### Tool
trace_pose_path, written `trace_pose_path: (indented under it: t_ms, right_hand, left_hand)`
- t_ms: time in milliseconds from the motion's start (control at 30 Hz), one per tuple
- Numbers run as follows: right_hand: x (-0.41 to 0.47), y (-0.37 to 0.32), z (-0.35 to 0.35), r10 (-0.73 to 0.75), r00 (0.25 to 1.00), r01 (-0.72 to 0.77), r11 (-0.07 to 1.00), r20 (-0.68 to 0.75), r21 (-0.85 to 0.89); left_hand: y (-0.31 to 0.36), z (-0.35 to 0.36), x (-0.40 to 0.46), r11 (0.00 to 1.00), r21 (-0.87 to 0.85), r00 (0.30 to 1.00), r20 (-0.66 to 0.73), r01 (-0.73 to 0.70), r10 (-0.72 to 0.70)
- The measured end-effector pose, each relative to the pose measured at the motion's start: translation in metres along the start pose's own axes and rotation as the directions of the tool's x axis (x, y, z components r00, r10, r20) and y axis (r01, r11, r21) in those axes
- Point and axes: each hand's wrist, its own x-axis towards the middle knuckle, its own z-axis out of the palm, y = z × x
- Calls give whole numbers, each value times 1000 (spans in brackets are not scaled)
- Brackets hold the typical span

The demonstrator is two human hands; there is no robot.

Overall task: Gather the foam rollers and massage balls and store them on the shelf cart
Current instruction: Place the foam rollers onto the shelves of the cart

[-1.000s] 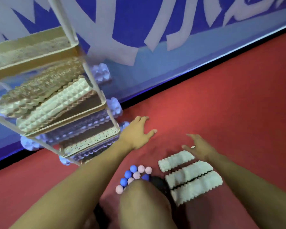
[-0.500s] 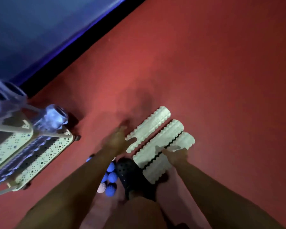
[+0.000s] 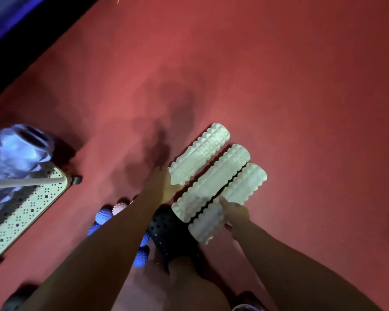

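Three white ridged foam rollers lie side by side on the red floor: a far one (image 3: 199,153), a middle one (image 3: 211,182) and a near one (image 3: 245,187). My left hand (image 3: 160,185) presses against the near end of the far roller, and that end hides its fingers. My right hand (image 3: 234,212) wraps the near roller, thumb on top and fingers below. Spiky blue massage balls (image 3: 103,215) and a pink one (image 3: 121,207) sit on the floor under my left forearm. The shelf cart (image 3: 20,209) stands at the left.
Bluish rollers (image 3: 20,149) lie on the cart's lower tier, one end sticking out. A black clog (image 3: 169,230) on my foot sits between the balls and the rollers. A dark wall base (image 3: 14,48) runs along the top left. Red floor extends to the right.
The view has tilted down from the cart to the floor. Both hands have come down onto the white rollers, left at the far roller's end, right closing on the near one.
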Motion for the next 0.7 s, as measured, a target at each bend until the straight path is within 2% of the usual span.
trace_pose_path:
  t_ms: [67,200,300,400,533,700]
  right_hand:
    - [-5,2,-2,2,1000,-2,999,-1,34]
    - [-26,1,-19,11,998,-22,979,54,202]
    - [-55,-9,-36,-69,993,42,963,93,267]
    - [-102,-33,-45,-218,958,151,937,189,314]
    - [-191,-73,-50,-420,864,307,877,277,371]
    - [-322,-100,-46,-615,697,431,770,369,470]
  left_hand:
    - [2,-3,-4,999,51,1000,26,-1,0]
    - [3,-29,-30,999,5,998,60,33,-33]
    - [2,-68,-68,996,-85,1000,7,4,-4]
    - [6,-122,-124,986,-156,998,-28,50,-55]
    - [18,-194,-223,995,-73,966,-242,70,-86]
    - [6,-258,-365,994,-53,860,-499,96,-110]
